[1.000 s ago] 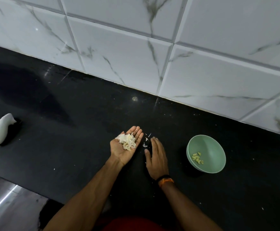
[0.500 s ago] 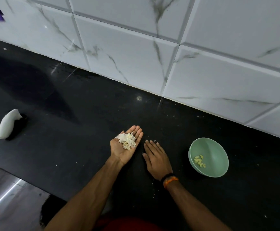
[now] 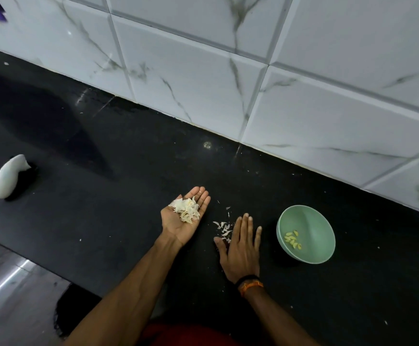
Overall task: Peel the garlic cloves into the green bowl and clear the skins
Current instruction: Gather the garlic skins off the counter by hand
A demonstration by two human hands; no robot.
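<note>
On the black worktop (image 3: 103, 208), the left hand (image 3: 182, 221) lies palm up, fingers relaxed, cradling a heap of garlic skins (image 3: 186, 212). Just beside it the right hand (image 3: 241, 248) rests flat, fingers straight, against loose skin scraps (image 3: 222, 228) — the green bowl (image 3: 313, 221) nearby holds peeled cloves (image 3: 292, 240).

A white rounded object (image 3: 8, 176) lies on the black bench (image 3: 108, 191) well left of the hands, marble-veined wall tiles (image 3: 203, 78) beyond
</note>
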